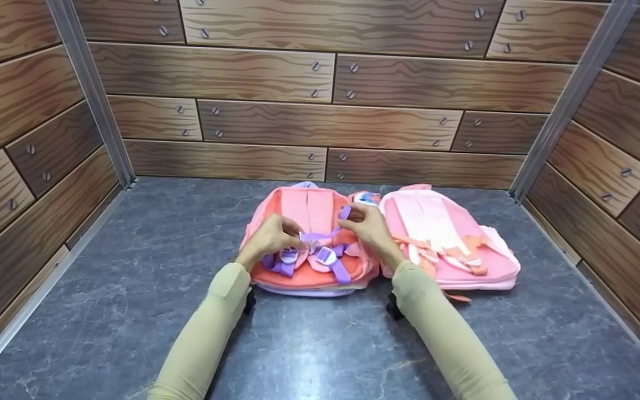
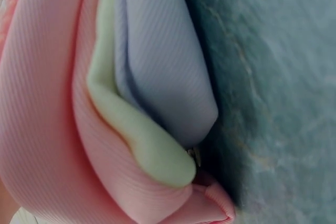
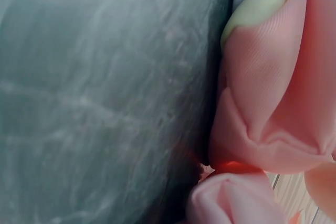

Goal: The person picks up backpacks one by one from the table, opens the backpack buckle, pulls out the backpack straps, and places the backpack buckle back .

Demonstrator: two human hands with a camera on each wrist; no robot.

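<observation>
- The coral backpack lies on the table, in front of the person, its back panel and straps facing up.
- Its rounded top points away towards the plank-patterned wall; the broad base faces the person. The long axis runs near to far, almost square to the wall.
- The right hand pinches the purple strap, whose tip sticks up past the fingers.
- The left hand pinches the same strap lower down, beside a small clear piece too blurred to make out.
- Two pale buckles sit below, with purple webbing slanting towards the base.
- The pink backpack lies just beside it on the right, also back up, top towards the wall; its long axis leans, base swung rightwards. Orange straps cross its lower half.
- The left wrist view shows the coral backpack's pale green edging and lilac layer against the table.
</observation>
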